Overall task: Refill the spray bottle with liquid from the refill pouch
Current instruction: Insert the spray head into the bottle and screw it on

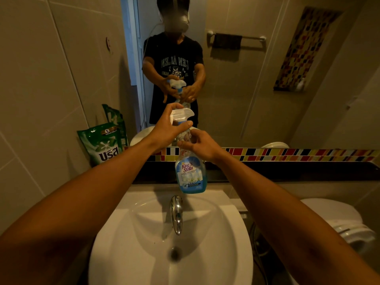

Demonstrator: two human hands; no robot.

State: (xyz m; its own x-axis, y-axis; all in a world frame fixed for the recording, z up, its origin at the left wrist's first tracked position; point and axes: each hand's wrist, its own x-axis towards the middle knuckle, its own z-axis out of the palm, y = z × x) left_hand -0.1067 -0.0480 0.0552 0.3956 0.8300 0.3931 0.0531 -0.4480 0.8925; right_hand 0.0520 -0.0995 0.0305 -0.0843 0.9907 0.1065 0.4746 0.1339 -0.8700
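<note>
A clear spray bottle (190, 173) with a blue label and blue liquid in its lower part is held upright above the back of the sink. My left hand (167, 128) is wrapped around its white trigger head (182, 114) at the neck. My right hand (198, 144) grips the bottle's upper body just below. A green refill pouch (101, 144) leans against the left wall on the ledge, apart from both hands.
A white sink (144, 254) with a chrome tap (176, 214) lies directly below the bottle. A mirror (246, 89) fills the wall ahead above a multicoloured tile strip (287, 154). A toilet (341, 221) stands at the right.
</note>
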